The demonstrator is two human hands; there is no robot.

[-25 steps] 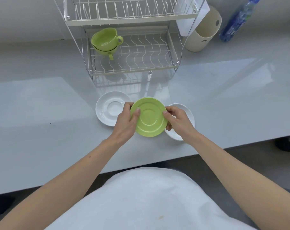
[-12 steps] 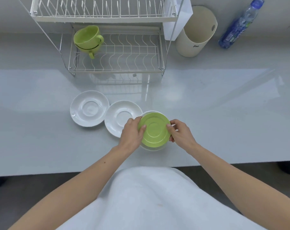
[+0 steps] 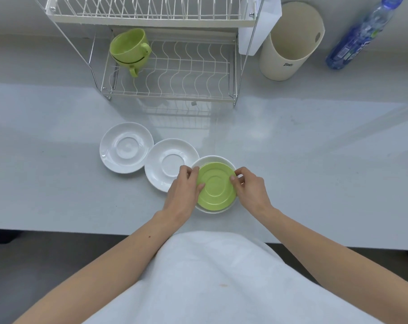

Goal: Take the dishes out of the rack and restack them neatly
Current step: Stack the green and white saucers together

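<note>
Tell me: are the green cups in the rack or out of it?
In the rack: the two stacked green cups sit at the left of its lower shelf.

Both bare forearms reach forward and converge, left hand (image 3: 183,190) and right hand (image 3: 250,190) palms-down, curled fingers pinching opposite edges of the round light-green ceramic saucer (image 3: 215,187), thumbs on its top face.

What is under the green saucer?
A white dish; only its rim shows around the green saucer. Its middle is covered, so whether the two touch cannot be told.
</note>
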